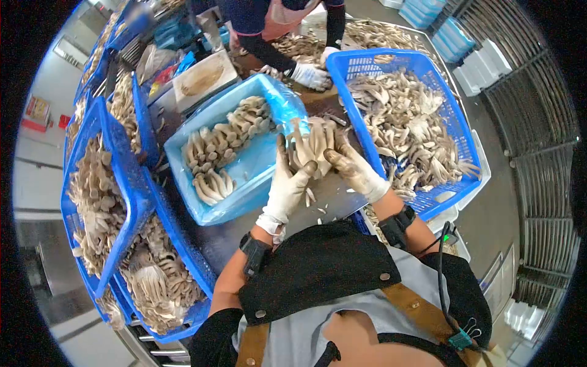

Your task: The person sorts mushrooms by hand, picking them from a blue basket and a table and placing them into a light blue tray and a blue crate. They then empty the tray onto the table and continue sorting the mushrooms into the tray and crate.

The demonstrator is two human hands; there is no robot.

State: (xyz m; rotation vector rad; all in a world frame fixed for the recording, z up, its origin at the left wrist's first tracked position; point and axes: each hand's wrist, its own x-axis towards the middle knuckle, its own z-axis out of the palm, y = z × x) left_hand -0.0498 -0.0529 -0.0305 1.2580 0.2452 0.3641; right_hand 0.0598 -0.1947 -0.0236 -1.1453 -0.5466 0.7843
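Note:
Between my two gloved hands is a cluster of oyster mushrooms (315, 144), stems showing, above the metal work table (333, 196). My left hand (288, 183) closes on its left side, with the thumb across the front. My right hand (356, 170) grips it from the right, its glove fingertips stained dark. Left of my hands stands a box lined with light blue plastic (254, 174), with rows of mushrooms (226, 137) laid along its far side and left end. Some small mushroom scraps lie on the table below my hands.
A blue crate (351, 101) of loose mushrooms stands on the right. More blue crates (143, 205) filled with mushrooms are stacked at left. Across the table, a co-worker's gloved hand (310, 76) is near more mushrooms. A white foam block (205, 79) sits behind the lined box.

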